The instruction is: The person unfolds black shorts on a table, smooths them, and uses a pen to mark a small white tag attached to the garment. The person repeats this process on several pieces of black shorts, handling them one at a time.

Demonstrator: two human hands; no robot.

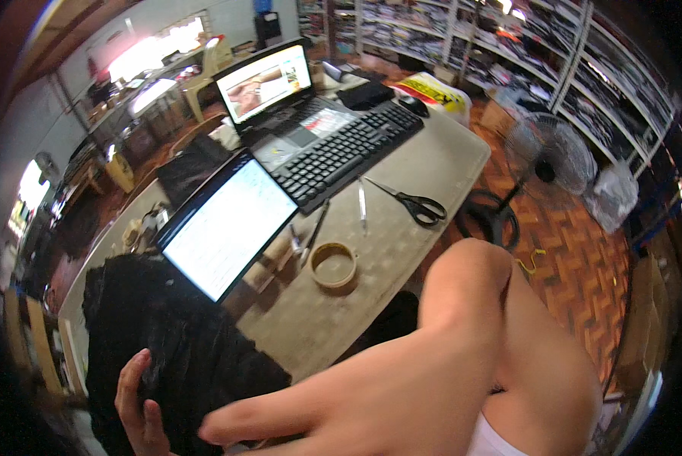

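My left hand is at the lower left, fingers apart, in front of a heap of black cloth-like material. Whether it touches the material is unclear. My right hand looms large close to the camera, wrist bent and one finger stretched leftward. The lower edge of the picture cuts it off, so anything in its grasp is hidden. Beyond the hands, a roll of tape lies on the table. A tablet-like screen leans behind the black material.
Black-handled scissors, a pen and a black keyboard lie on the table. Behind the keyboard stands an open laptop. A fan is on the floor at the right, before loaded metal shelves.
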